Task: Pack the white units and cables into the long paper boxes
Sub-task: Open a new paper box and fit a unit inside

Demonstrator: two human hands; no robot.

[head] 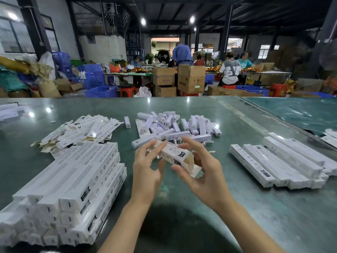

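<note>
A: Head view, quick pass. What's in the hands?

B: One long paper box, held above the green table at centre frame. Its near end is open, flaps sticking out toward 5 o'clock.

A: Left hand?

B: Left hand is at 9 o'clock of the box, fingers curled round its far part, thumb underneath. Gripping it.

A: Right?

B: Right hand is at 3 o'clock of the box, fingers arched over the top, thumb pressed at the open flap end. Also holding the box.

A: Anything inside?

B: Cannot tell. A thin white cable shows just beyond the right fingers, near the box; where it ends is hidden.

A: Supplies?

B: Heap of white units at 12 o'clock of the hands, jumbled, well within the table's middle. One stray unit lies apart at 11 o'clock, between that heap and the pile of flat unfolded boxes at 10 o'clock.

A: Finished stock?

B: Big stack of closed boxes at 8 o'clock, several layers, ends toward the camera. Smaller row of closed boxes at 3 o'clock, lying side by side, roughly two layers.

A: Background?

B: Workshop. Cardboard cartons, blue crates, red stools, people seated at far tables. Blurry, skip detail.
</note>
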